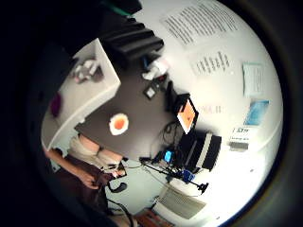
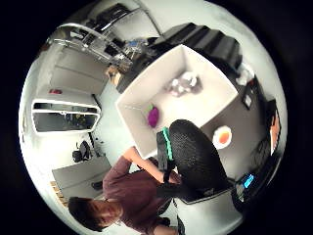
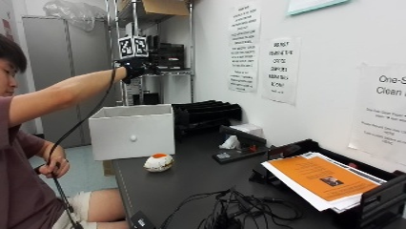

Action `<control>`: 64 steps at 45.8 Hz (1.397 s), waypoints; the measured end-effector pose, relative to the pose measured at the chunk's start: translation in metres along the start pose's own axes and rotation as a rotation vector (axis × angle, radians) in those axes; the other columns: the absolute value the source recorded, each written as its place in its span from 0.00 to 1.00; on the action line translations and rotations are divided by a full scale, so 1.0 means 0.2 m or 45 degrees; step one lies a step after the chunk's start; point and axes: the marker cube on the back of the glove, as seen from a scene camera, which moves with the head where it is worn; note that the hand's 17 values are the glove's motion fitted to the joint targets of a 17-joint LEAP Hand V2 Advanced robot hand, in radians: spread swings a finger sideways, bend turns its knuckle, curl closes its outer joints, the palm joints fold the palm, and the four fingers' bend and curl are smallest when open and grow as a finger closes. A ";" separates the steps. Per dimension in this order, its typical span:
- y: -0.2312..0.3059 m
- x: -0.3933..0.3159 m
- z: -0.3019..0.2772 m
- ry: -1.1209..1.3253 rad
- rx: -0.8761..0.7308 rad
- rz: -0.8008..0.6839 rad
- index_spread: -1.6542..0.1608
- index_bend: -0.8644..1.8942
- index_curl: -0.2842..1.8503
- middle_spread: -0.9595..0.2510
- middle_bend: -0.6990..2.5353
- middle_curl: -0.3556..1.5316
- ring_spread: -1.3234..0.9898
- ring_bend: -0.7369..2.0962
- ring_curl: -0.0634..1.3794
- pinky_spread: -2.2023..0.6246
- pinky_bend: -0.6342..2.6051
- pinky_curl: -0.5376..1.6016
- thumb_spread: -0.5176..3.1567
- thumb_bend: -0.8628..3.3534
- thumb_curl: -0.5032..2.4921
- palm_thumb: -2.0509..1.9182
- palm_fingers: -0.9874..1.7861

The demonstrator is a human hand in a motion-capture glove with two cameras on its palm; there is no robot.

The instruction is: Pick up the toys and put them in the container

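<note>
Container (image 3: 132, 131) contents hidden in outside view.

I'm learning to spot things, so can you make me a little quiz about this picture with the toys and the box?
1. True or false: the white and orange ball toy lies on the dark table.
2. Where is the black-gloved right hand? A) above the white square container B) on the table
3. Which colour is the small toy against the container's wall?

Key: 1 true; 2 A; 3 purple.
</note>
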 end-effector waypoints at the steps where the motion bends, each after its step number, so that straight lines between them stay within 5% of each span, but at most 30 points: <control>1: 0.03 0.04 0.03 0.002 -0.004 0.017 0.78 0.34 0.23 0.75 0.25 0.33 0.56 0.39 0.23 0.78 0.44 0.42 0.49 0.20 0.30 0.51 0.26; 14: 0.25 0.43 0.82 -0.110 -0.158 0.239 0.78 0.34 0.21 0.75 0.25 0.32 0.56 0.38 0.24 0.79 0.44 0.42 0.50 0.20 0.28 0.51 0.27; 23: 0.32 0.38 1.65 -0.191 -0.411 0.286 0.78 0.33 0.21 0.76 0.25 0.31 0.57 0.37 0.24 0.79 0.45 0.43 0.49 0.19 0.27 0.50 0.26; 27: 0.34 0.32 1.90 -0.136 -0.310 0.328 0.78 0.34 0.21 0.77 0.24 0.30 0.58 0.36 0.24 0.79 0.48 0.43 0.48 0.19 0.27 0.49 0.26; 32: 0.35 0.34 1.92 -0.137 -0.055 0.361 0.76 0.38 0.22 0.77 0.25 0.29 0.58 0.40 0.25 0.79 0.51 0.44 0.47 0.19 0.26 0.50 0.39; 33: 0.36 0.36 1.92 -0.136 -0.032 0.362 0.76 0.37 0.22 0.77 0.24 0.28 0.59 0.38 0.23 0.79 0.52 0.44 0.47 0.19 0.26 0.49 0.33; 34: 0.37 0.37 1.92 -0.134 -0.012 0.362 0.76 0.40 0.23 0.75 0.26 0.29 0.58 0.43 0.28 0.78 0.51 0.44 0.48 0.20 0.26 0.51 0.44; 42: 0.44 0.43 1.91 -0.143 0.156 0.361 0.76 0.40 0.24 0.67 0.30 0.31 0.49 0.55 0.33 0.72 0.49 0.43 0.53 0.23 0.28 0.56 0.62; 43: 0.45 0.44 1.91 -0.138 0.184 0.367 0.76 0.43 0.26 0.66 0.18 0.25 0.48 0.59 0.35 0.71 0.52 0.44 0.53 0.23 0.28 0.57 0.56; 49: 0.49 0.48 1.90 -0.136 0.294 0.381 0.75 0.47 0.30 0.63 0.19 0.19 0.45 0.71 0.45 0.68 0.61 0.49 0.52 0.25 0.31 0.61 0.59; 50: 0.50 0.48 1.90 -0.145 0.300 0.384 0.74 0.47 0.30 0.59 0.37 0.26 0.45 0.68 0.43 0.68 0.57 0.47 0.50 0.25 0.32 0.63 0.73; 64: 0.53 0.54 1.84 -0.363 -0.082 0.483 0.72 0.58 0.39 0.55 0.57 0.40 0.43 0.72 0.48 0.66 0.53 0.48 0.42 0.24 0.37 0.64 0.79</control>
